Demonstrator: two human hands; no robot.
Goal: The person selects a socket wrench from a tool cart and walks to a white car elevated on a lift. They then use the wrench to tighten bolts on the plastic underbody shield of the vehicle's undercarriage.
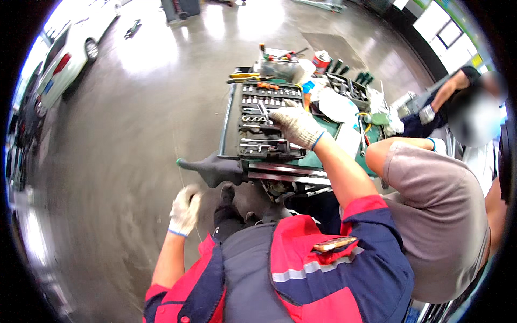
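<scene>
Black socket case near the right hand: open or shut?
Open: rows of sockets in the case lie exposed to view.

The jacket (pixel 339 285) at five o'clock is red and dark blue, with a silvery stripe (pixel 315 267). The shirt (pixel 250 269) at six is grey. The left hand (pixel 186 209) and right hand (pixel 296 125) wear off-white knitted gloves (pixel 301 129) (with blue edges (pixel 319 141)).

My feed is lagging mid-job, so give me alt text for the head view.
Gloved right hand over an open socket set on a cluttered tool cart; gloved left hand, blurred, apart from the cart. Another person in grey is close at right.
</scene>
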